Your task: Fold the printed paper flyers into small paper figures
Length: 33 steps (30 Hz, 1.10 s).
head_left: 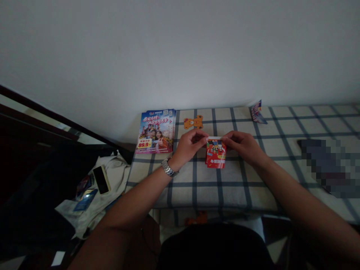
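Head view: red folded paper (216, 153), top edge under both hands' fingertips (206, 139).

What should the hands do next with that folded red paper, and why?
Probably press the top fold flat. Both the left hand and the right hand pinch the white upper edge of the red paper, which stands off the checked cloth with its printed part hanging below, so the fold looks unfinished.
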Available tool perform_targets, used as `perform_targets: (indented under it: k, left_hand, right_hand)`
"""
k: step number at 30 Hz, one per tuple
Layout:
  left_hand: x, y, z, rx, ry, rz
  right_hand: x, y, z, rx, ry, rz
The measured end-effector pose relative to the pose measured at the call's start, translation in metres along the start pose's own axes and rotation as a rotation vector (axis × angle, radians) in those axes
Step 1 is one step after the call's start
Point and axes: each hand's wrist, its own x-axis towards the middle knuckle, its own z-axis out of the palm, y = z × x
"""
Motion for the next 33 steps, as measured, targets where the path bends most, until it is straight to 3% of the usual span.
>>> perform_targets:
  k: [11, 22, 33]
  left_hand:
    - [0.0008, 0.0013, -0.0002, 0.009, 0.001, 0.016]
    - [0.0009, 0.0003, 0.0, 0.017, -0.028, 0.011]
    - [0.0002, 0.0037, -0.001, 0.077, -0.048, 0.005]
  right_hand:
    - [-0.0005, 0.0037, -0.001, 0.034, 0.001, -0.002]
    - [0.0003, 0.0038, -0.002, -0.051, 0.077, -0.025]
    - [-0.0008, 0.0028, -0.0022, -0.156, 0.051, -0.109]
